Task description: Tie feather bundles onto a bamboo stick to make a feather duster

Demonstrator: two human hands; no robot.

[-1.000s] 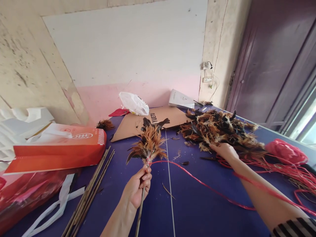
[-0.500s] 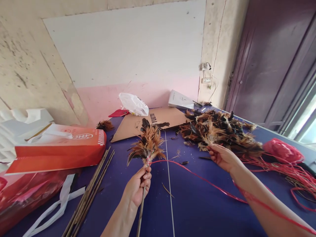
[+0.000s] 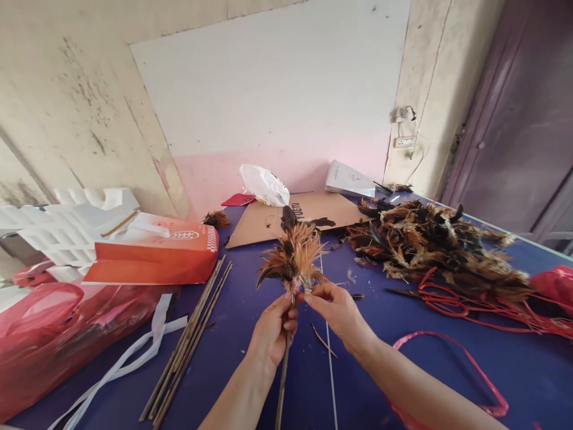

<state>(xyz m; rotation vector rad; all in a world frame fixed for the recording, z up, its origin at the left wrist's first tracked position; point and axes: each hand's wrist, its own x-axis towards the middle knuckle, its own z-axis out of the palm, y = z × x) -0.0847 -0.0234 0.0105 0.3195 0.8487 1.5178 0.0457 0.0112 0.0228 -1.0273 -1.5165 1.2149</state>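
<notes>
My left hand [image 3: 273, 328] is closed around the thin stick of a feather duster [image 3: 278, 254], just below its tuft of brown and black feathers. Pink string shows at the base of the tuft. Close against it, my right hand [image 3: 340, 313] pinches a small bunch of lighter brown feathers [image 3: 308, 251] by the quill ends, at the right side of the tuft. A length of pink plastic string [image 3: 465, 347] loops over the blue table beside my right forearm, which covers part of it.
A large feather pile [image 3: 430, 245] lies at the right, with tangled pink string [image 3: 474, 307] before it. Several thin sticks [image 3: 192, 340] lie left of my hands, by an orange and white bag [image 3: 152, 260] and a red plastic bag [image 3: 89, 340]. Flat cardboard [image 3: 250, 227] lies behind.
My right hand has come left from the feather pile to the duster's tuft, bringing a bunch of feathers. My left hand still grips the stick. The view has swung left.
</notes>
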